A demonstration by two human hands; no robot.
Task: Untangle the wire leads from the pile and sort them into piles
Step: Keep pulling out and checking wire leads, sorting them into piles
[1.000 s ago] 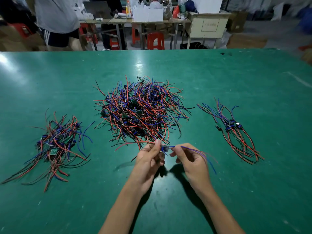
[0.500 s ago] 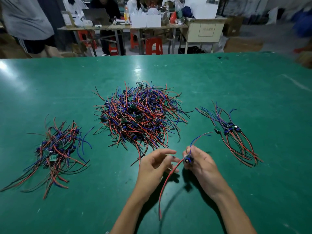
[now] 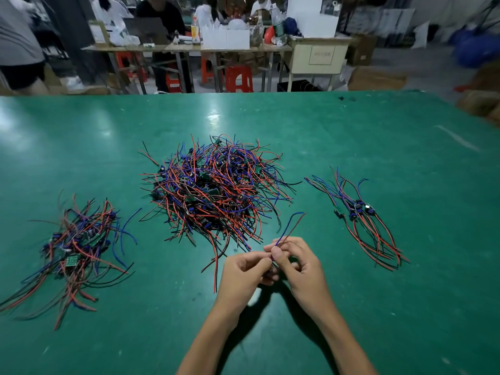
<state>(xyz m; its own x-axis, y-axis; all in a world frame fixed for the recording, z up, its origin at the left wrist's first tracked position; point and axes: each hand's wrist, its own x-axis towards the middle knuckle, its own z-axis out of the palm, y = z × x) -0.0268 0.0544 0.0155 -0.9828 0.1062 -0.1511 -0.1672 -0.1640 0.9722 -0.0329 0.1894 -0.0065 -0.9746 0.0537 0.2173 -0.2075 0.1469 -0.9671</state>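
Blue and red strands of one wire lead (image 3: 287,231) rise from both hands, the left hand (image 3: 246,269) and right hand (image 3: 299,262) pinching it together over the near bench (image 3: 378,307). Outward, the big tangled pile (image 3: 216,188) sits just beyond, mostly unsorted. A loose left pile (image 3: 78,247) and a small, tidy right pile (image 3: 362,220) suggest sorting is well short of halfway.

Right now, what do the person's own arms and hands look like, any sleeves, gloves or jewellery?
Both forearms are bare up to the bottom edge of the picture, with no sleeve in sight. The left hand and the right hand wear no gloves. No ring, watch or wristband shows on either. The nails look short and unpainted. No cables or markings are on them.
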